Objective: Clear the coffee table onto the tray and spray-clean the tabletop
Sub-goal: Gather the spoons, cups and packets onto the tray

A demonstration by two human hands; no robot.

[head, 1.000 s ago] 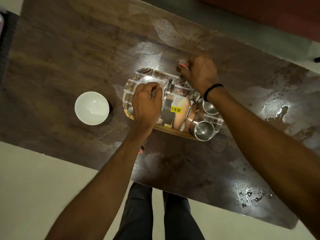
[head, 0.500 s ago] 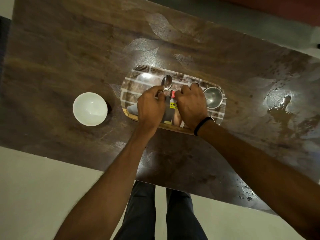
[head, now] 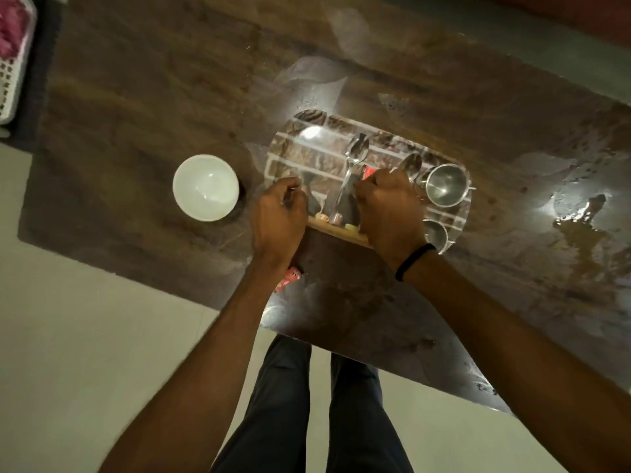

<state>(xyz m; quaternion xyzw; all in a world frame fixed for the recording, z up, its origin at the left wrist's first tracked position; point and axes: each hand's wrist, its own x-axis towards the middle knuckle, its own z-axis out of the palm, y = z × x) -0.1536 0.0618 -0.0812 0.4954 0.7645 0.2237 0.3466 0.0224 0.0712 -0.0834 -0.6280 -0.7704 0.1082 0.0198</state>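
A glossy patterned tray (head: pixel 307 148) lies in the middle of the dark wooden coffee table (head: pixel 153 97). On it are two spoons (head: pixel 355 155) (head: pixel 411 165), two steel cups (head: pixel 444 184) (head: pixel 435 233) and a dark packet (head: pixel 345 203) with a red end. My left hand (head: pixel 280 216) is curled over the tray's near-left rim. My right hand (head: pixel 389 206) is closed on the packet's red end near the tray's near edge. A white bowl (head: pixel 205 187) stands on the table left of the tray.
A red wrapper (head: pixel 288 279) lies on the table under my left wrist. A liquid puddle (head: pixel 580 227) and droplets wet the table's right side. A white basket (head: pixel 13 56) sits on the floor at the far left. My legs stand at the table's near edge.
My left hand let go of the spoon, which now lies on the tray, and shifted left to the rim. My right hand came from the tray's far side to the packet.
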